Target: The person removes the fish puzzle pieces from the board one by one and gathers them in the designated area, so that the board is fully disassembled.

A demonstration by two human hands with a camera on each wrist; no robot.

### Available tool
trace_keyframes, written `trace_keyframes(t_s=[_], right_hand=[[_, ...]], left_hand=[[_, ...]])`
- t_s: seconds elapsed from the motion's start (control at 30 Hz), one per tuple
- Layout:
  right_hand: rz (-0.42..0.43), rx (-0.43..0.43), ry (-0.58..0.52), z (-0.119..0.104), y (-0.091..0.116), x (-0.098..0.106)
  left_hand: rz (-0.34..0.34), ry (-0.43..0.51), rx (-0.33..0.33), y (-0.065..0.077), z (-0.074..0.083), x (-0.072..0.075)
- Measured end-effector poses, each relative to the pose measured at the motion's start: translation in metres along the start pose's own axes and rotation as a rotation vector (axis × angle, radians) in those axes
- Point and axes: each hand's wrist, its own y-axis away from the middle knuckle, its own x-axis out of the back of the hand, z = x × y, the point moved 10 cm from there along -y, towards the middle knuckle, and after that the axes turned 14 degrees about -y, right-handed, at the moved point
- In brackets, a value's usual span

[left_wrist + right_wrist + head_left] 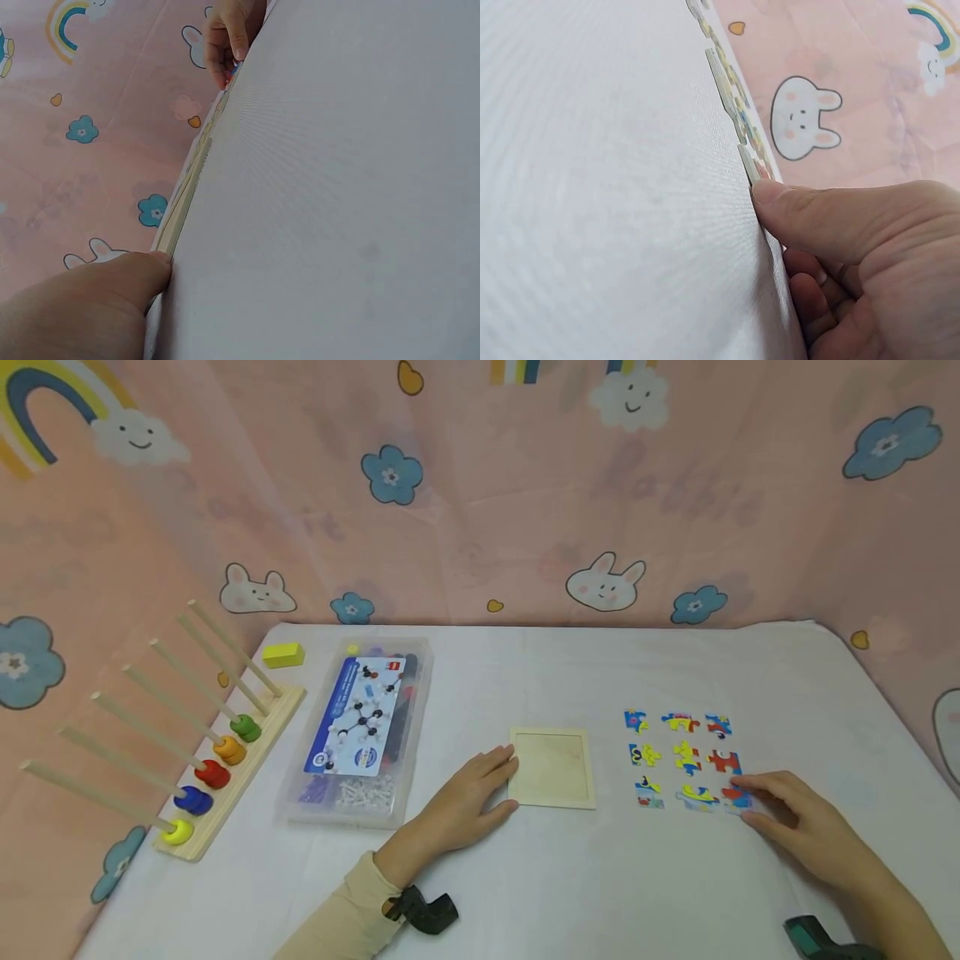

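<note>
A square wooden puzzle frame [552, 768] lies flat on the white table. Along its left edge rests my left hand [468, 793], fingertips at the upper corner and thumb lower down; the thumb touches the rim in the left wrist view. To the right, colourful jigsaw pieces [686, 758] lie spaced in three rows of three. My right hand [806, 827] pinches the lower-right jigsaw piece [735, 797] between thumb and forefinger, at its right side. In the right wrist view, the thumb [772, 193] presses on that piece's edge, and the other fingers curl beneath.
Left of the frame lies a clear plastic box [356, 735] with a molecule-model label. Beyond it stands a wooden peg rack [225, 777] with tall rods and coloured rings. A yellow block [283, 655] sits at the back left. A patterned pink cloth [480, 527] hangs behind the table.
</note>
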Motion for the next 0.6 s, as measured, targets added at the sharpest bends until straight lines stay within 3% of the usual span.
trace_keyframes(t_s=[0.33,0.6], right_hand=[[-0.004,0.035,-0.013,-0.0003,-0.0018,0.0002],[0.002,-0.003,-0.019,0.0031,-0.0010,0.0003]], left_hand=[[-0.001,0.000,0.003,-0.0017,-0.0007,-0.0010],[0.001,0.002,-0.001,-0.0012,0.0002,-0.0010]])
